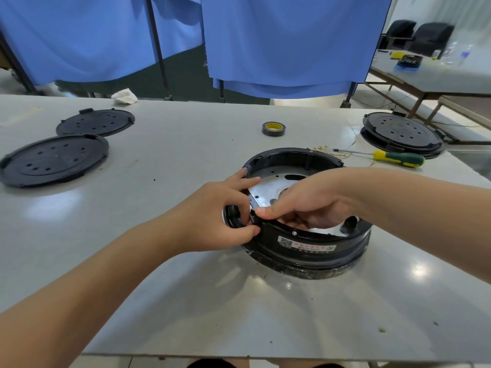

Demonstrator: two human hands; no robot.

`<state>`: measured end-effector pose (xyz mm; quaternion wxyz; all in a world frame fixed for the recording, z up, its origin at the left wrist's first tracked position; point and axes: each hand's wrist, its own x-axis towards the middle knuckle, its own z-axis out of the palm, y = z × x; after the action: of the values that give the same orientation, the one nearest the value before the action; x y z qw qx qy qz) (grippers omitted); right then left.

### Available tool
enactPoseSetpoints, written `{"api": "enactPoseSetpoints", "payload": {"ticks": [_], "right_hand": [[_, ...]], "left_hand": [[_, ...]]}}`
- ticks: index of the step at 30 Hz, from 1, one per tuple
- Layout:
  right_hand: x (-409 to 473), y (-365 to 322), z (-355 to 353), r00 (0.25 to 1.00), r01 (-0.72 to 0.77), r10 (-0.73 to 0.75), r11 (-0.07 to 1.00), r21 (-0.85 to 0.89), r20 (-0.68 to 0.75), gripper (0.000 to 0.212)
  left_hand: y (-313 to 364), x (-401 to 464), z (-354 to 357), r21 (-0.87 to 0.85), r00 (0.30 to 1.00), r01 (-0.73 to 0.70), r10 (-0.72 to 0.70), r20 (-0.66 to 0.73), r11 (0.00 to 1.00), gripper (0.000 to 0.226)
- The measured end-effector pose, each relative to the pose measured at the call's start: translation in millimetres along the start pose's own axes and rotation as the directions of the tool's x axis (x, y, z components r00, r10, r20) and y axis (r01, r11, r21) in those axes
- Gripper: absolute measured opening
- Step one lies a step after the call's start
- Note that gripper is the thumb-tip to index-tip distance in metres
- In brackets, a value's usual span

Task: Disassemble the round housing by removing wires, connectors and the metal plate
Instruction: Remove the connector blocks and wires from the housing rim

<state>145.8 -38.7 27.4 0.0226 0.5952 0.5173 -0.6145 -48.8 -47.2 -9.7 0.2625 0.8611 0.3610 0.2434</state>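
**Both hands at the housing's near-left rim**

The round black housing [305, 243] sits right of centre in the frame on a grey table [164, 288], open side up. Inside it lies the metal plate [268, 188], silvery, with round holes and larger cut-outs; the hands hide its near part. A white label with a code square is stuck on the housing's near outer wall, and a small screw head shows on the rim just above it.

The left hand [220, 211] comes in from the lower left. Its thumb and curled fingers pinch a small black part [253, 217] at the near-left rim, while its forefinger stretches along the rim towards the upper left. The right hand [305, 205] reaches across from the right edge, its thumb pressed on the same black part and its fingers curled down inside the housing; what those fingers hold, if anything, cannot be told.

Behind the housing, a small bunch of brass terminals [321, 149] lies on the table, with a yellow-and-green screwdriver [396, 158] to the right. A tape roll [273, 128] stands further up, centre. Two black perforated lids [53, 160] [95, 122] lie flat at the left, apart from each other. Another round black unit [401, 134] sits at the upper right. Blue curtains [279, 43] hang beyond the table.
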Motion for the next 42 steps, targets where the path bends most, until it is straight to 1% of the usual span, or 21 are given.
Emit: {"api": "enactPoseSetpoints", "payload": {"ticks": [3,7,11,12,15,17,19,20,21,23,24,26,27,30,32,34,36,37,39,40,42], "right_hand": [[-0.9,1.8,1.5,1.000,0.012,-0.012,1.000,0.014,-0.009,0.032],[-2.6,4.8,3.4,0.998,0.057,-0.055,0.996,0.067,-0.035,0.031],[-3.4,9.4,7.2,0.992,0.075,-0.070,0.996,0.041,-0.107,0.048],[-4.1,10.4,8.9,0.991,0.080,-0.076,0.996,0.037,-0.114,0.050],[-8.6,13.0,13.2,0.981,0.107,-0.103,0.994,0.014,-0.162,0.036],[-11.6,15.8,15.2,0.959,0.125,-0.136,0.990,-0.057,-0.247,0.037],[-13.8,19.0,18.3,0.910,0.161,-0.213,0.972,-0.170,-0.355,0.034],[-14.9,20.1,20.1,0.873,0.208,-0.276,0.957,-0.204,-0.403,0.030],[-16.1,20.8,21.8,0.829,0.283,-0.344,0.938,-0.200,-0.441,0.025],[-20.5,20.1,23.5,0.743,0.470,-0.456,0.877,-0.102,-0.489,0.019],[-24.3,19.9,23.6,0.713,0.551,-0.489,0.834,-0.028,-0.502,0.019],[-33.1,19.8,22.6,0.675,0.664,-0.544,0.742,0.089,-0.499,0.018],[-36.3,20.9,21.3,0.650,0.692,-0.570,0.718,0.080,-0.502,0.016],[-44.6,29.2,13.2,0.558,0.725,-0.618,0.688,-0.036,-0.554,0.007],[-48.0,37.7,3.6,0.504,0.728,-0.620,0.679,-0.090,-0.601,0.005],[-50.6,49.3,-10.0,0.458,0.718,-0.590,0.687,-0.115,-0.665,0.008],[-51.8,64.4,-26.5,0.426,0.707,-0.514,0.703,-0.080,-0.745,0.009],[-51.7,72.4,-35.0,0.408,0.693,-0.462,0.719,-0.062,-0.787,0.010],[-48.3,90.1,-51.4,0.389,0.660,-0.355,0.751,-0.013,-0.850,0.011],[-45.4,99.4,-59.0,0.381,0.656,-0.305,0.754,0.023,-0.873,0.012],[-39.9,115.5,-73.7,0.342,0.664,-0.210,0.744,0.077,-0.916,0.016]], "left_hand": [[-1.6,-1.7,1.9,0.040,1.000,-0.004,0.006,-0.030,0.999,0.011],[-2.4,-2.6,4.7,0.076,0.999,-0.022,0.024,-0.034,0.997,0.015],[-0.1,-3.8,6.9,0.053,0.999,-0.019,0.021,-0.029,0.998,0.017],[-0.3,-4.8,6.3,0.043,1.000,-0.018,0.019,-0.024,0.999,0.017],[0.8,-9.5,2.4,0.042,0.999,-0.013,0.014,-0.030,0.999,0.019],[5.2,-13.1,-2.4,0.044,0.997,-0.008,0.011,-0.071,0.999,0.018],[12.7,-16.0,-9.1,0.002,0.993,-0.016,0.016,-0.117,1.000,0.015],[15.5,-16.5,-12.2,-0.026,0.990,-0.029,0.025,-0.138,0.999,0.013],[17.4,-16.2,-14.7,-0.041,0.986,-0.043,0.036,-0.161,0.998,0.011],[19.4,-12.9,-16.4,-0.021,0.976,-0.073,0.067,-0.207,0.997,0.007],[20.8,-10.1,-14.9,0.004,0.971,-0.082,0.081,-0.226,0.997,0.003],[25.8,-2.7,-9.8,0.038,0.959,-0.093,0.100,-0.266,0.995,0.005],[28.0,0.8,-6.6,0.037,0.952,-0.096,0.103,-0.290,0.995,0.006],[37.0,12.5,4.7,0.024,0.934,-0.096,0.099,-0.343,0.995,0.009],[43.5,17.3,14.8,0.006,0.948,-0.063,0.062,-0.312,0.998,0.015],[49.7,19.4,27.8,0.019,0.980,-0.025,0.028,-0.195,1.000,0.028],[55.5,19.7,41.5,0.063,0.997,-0.026,0.030,-0.066,0.998,0.041],[58.2,20.2,47.2,0.081,0.999,-0.043,0.044,-0.019,0.996,0.042],[63.1,23.5,54.8,0.114,0.996,-0.078,0.074,0.039,0.990,0.035],[64.8,25.5,56.4,0.131,0.995,-0.083,0.076,0.057,0.988,0.032],[66.9,30.0,56.8,0.160,0.994,-0.082,0.069,0.085,0.984,0.034]]}}
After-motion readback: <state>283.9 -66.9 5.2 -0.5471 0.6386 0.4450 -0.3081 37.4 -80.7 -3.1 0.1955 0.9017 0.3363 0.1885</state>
